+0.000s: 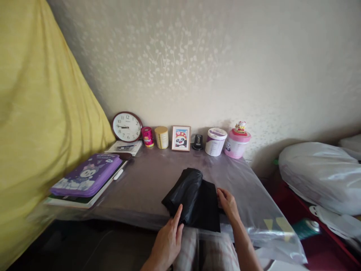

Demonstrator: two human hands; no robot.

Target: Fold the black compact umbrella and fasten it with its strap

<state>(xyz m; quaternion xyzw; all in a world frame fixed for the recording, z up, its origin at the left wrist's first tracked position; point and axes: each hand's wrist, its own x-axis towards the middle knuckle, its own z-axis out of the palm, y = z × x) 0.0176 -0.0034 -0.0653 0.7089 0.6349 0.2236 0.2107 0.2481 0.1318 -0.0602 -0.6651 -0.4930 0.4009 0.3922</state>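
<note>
A folded sheet of thin, shiny black plastic, like a plastic bag (201, 205), lies at the front edge of the table (141, 177). Its left part is doubled over into a rounded fold; the right part lies flatter, and a corner hangs past the edge. My left hand (168, 236) is at the lower left of the black plastic, index finger stretched out against it and thumb apart. At the right edge, my right hand (228, 203) pinches the plastic between thumb and fingers; some of its fingertips are hidden.
A purple zip case (87, 175) rests on books at the left. Along the wall stand a clock (127, 127), a pink can (147, 136), a yellow canister (161, 137), a panda picture frame (181, 138) and two tubs (216, 142). White bags (318, 177) fill the right side.
</note>
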